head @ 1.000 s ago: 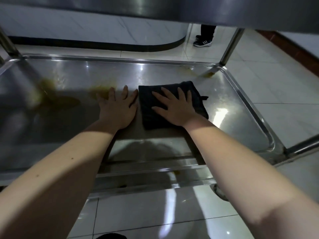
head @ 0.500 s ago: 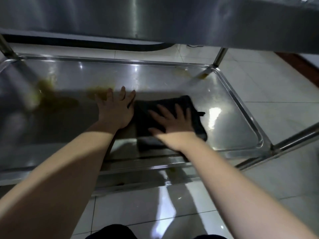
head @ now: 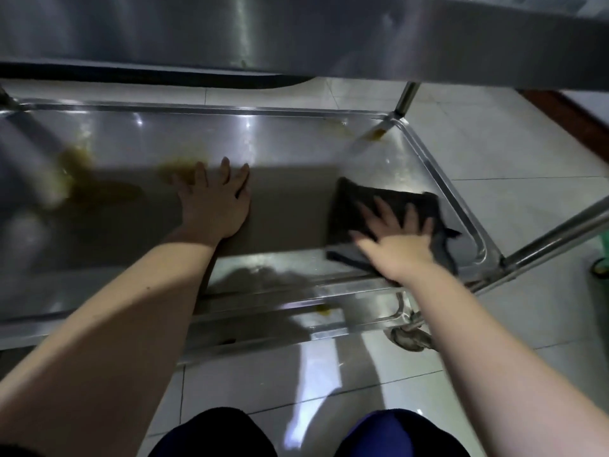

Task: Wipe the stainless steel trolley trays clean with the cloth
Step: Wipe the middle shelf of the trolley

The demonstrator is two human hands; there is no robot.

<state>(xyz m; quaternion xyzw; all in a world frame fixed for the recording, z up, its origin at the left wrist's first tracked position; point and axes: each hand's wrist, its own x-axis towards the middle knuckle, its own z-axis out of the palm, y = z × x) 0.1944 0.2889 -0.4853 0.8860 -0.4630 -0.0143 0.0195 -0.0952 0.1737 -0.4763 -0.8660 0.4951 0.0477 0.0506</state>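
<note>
**Head view: cloth at the right end of the tray, main soiling off to its left**

Observed: the right hand [head: 395, 249] lies flat on the dark cloth [head: 354, 201], fingers spread and pressing it down. Nothing is pinched. The cloth sits toward the four o'clock end of the lower tray [head: 443, 184], close to the front rim and just short of the right-hand rim. The left hand [head: 214, 206] rests palm-down on bare steel near the tray's middle. Its fingers are spread, it holds nothing, and it is well apart from the cloth.

Soiling noted:
- A yellow-brown smear [head: 176, 166] at the left hand's fingertips.
- A larger smear [head: 99, 188] further out toward nine o'clock.
- A small stain [head: 375, 133] in the far right corner, at about twelve o'clock from the cloth.

Assessment: the tray's long axis runs nine to three o'clock. The bulk of the dirt lies at nine o'clock from the cloth, with the left hand between the two. That hand is nearer the smears but carries no cloth. The right hand would likely have to sweep along the long axis while the left hand gives way. The corner stain is the closer target, needing only a short push toward twelve o'clock. Glare on the steel around the cloth makes its cleanliness hard to judge.
</note>
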